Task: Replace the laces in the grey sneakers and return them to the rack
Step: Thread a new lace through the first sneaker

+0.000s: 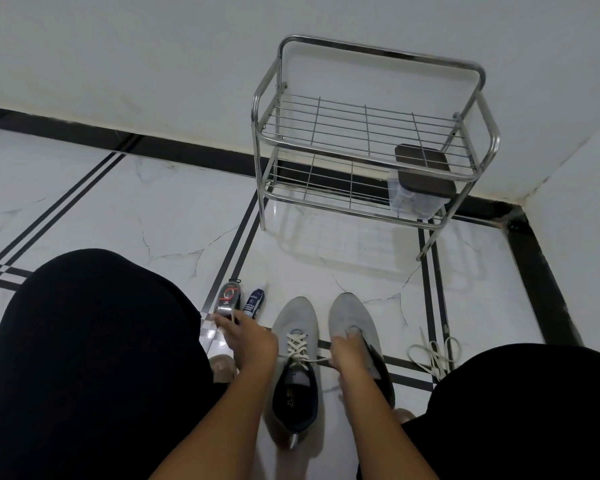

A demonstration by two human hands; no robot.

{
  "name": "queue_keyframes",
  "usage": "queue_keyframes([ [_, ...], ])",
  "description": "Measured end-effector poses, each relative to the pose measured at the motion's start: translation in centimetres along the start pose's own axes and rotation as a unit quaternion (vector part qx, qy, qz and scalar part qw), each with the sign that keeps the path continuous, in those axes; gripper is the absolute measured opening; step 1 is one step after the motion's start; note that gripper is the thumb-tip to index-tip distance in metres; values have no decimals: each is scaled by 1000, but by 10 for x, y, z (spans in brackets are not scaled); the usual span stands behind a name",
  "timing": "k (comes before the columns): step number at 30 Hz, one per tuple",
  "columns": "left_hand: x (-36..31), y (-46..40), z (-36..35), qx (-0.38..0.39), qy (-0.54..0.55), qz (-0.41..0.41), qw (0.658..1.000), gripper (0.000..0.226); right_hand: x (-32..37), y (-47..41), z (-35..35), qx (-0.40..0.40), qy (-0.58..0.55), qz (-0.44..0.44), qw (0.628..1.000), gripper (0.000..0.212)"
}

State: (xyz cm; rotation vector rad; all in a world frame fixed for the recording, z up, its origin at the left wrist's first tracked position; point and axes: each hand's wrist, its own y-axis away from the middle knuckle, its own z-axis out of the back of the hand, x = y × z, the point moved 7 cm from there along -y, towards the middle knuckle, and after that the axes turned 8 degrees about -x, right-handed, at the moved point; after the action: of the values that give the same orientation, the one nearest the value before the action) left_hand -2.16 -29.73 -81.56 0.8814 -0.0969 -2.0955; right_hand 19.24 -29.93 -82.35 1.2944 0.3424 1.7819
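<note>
Two grey sneakers stand toe-forward on the floor between my knees. The left sneaker (291,318) carries cream laces (297,344), and one loose end trails right toward my right wrist. No lace shows on the right sneaker (347,311). My right hand (349,353) grips its upper at the tongue, fingers curled into the opening. My left hand (253,337) reaches left and pinches the near end of a clear lace package (226,299) lying on the floor. A loose pair of cream laces (433,355) lies on the tiles by my right knee. The metal rack (371,133) stands ahead against the wall.
A small dark blue bottle (255,301) lies next to the lace package. On the rack's lower shelf sits a clear container with a dark lid (425,181). My black-clad knees fill both lower corners. White tiled floor with black stripes lies between sneakers and rack.
</note>
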Motion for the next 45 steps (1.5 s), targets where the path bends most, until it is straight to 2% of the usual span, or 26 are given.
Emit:
queue_keyframes([
  [2,18,10,-6,42,-133,40,989,66,-9,6,1,-5,107,-5,994,55],
  [4,29,11,-14,87,-231,6,969,52,-9,10,7,-31,260,69,963,50],
  [6,28,9,-33,160,-253,-87,950,41,-1,14,2,-20,344,150,927,34],
  [9,19,23,-52,246,-240,-162,925,28,0,16,-22,89,380,211,896,30],
  [11,12,28,-51,243,-252,-205,914,28,-7,21,-30,125,416,219,874,27],
  [14,10,25,-47,201,-253,-235,917,28,-11,19,-27,91,455,241,853,4],
  [16,3,25,-45,186,-231,-258,920,33,-14,15,-28,84,458,235,853,21],
  [18,0,28,-49,189,-241,-277,911,34,-11,17,-29,78,458,241,852,9],
  [20,1,26,-48,175,-258,-276,909,27,-12,14,-30,69,457,249,851,21],
  [23,5,18,-49,161,-258,-246,920,21,-13,11,-30,68,456,241,854,17],
  [27,13,14,-50,171,-285,-223,917,28,-7,6,-25,39,443,237,864,12],
  [33,25,11,-51,187,-253,-136,939,31,-9,-1,-3,-38,451,193,870,26],
  [37,23,14,-60,242,-213,-104,941,35,-12,3,-20,49,433,194,879,26],
  [39,23,12,-61,243,-218,-106,939,36,-15,5,-28,88,409,184,889,29],
  [42,20,8,-54,203,-231,-121,944,30,-17,1,-31,81,407,190,890,30],
  [45,22,3,-46,184,-237,-90,950,28,-11,2,-24,62,413,186,889,22],
])
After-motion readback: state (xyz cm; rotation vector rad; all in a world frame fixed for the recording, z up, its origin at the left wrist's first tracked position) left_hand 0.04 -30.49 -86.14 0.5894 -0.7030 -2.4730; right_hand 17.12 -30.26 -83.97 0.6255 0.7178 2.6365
